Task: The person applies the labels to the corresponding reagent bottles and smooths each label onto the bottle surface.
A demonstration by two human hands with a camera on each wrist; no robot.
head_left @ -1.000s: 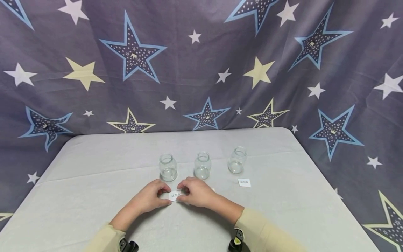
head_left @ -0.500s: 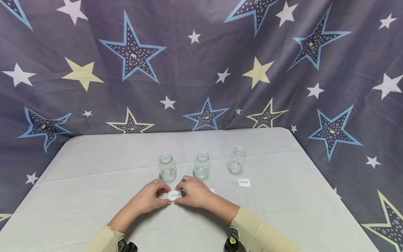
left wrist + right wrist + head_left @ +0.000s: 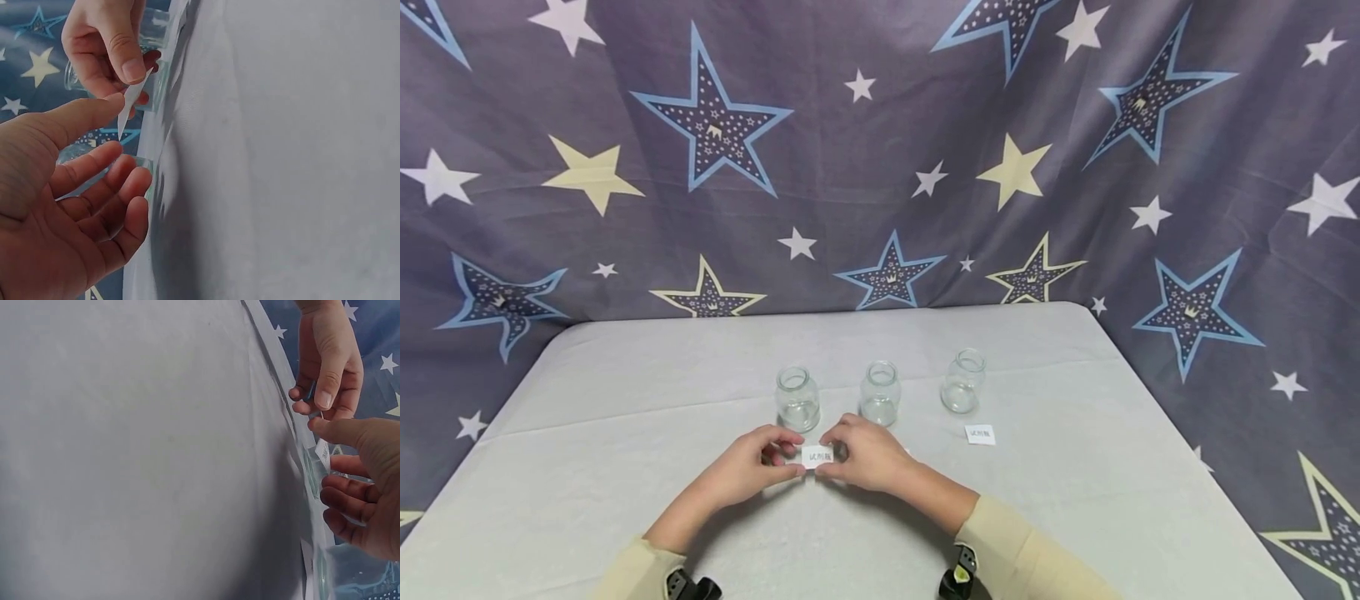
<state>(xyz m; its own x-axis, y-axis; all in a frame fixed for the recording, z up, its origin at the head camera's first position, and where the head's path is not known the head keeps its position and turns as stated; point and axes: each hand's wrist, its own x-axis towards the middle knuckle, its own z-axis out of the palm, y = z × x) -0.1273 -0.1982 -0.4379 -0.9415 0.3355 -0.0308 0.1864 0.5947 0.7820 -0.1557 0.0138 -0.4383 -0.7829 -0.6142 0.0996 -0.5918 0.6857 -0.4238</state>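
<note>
In the head view, a small white paper label point(image 3: 817, 457) with dark printed characters is held upright between both hands, its printed face toward me. My left hand point(image 3: 748, 465) pinches its left end with thumb and forefinger. At the opposite end, my right hand point(image 3: 871, 454) grips it the same way. The left wrist view shows the label point(image 3: 129, 105) edge-on, slightly bent, with the other fingers of the left hand point(image 3: 81, 206) loosely curled below. Just behind the hands stands the left clear glass jar point(image 3: 797, 402), open at the top.
Two more open glass jars, a middle one point(image 3: 880, 396) and a right one point(image 3: 963, 383), stand in a row on the white-covered table point(image 3: 1075, 500). Another printed label point(image 3: 980, 434) lies before the right jar. A pale scrap shows behind the right wrist. A star-patterned curtain point(image 3: 827, 167) hangs behind.
Both hands have moved slightly forward, toward the left jar, carrying the label. More of its printed face now shows between the fingertips. The jars and the other label stay where they were.
</note>
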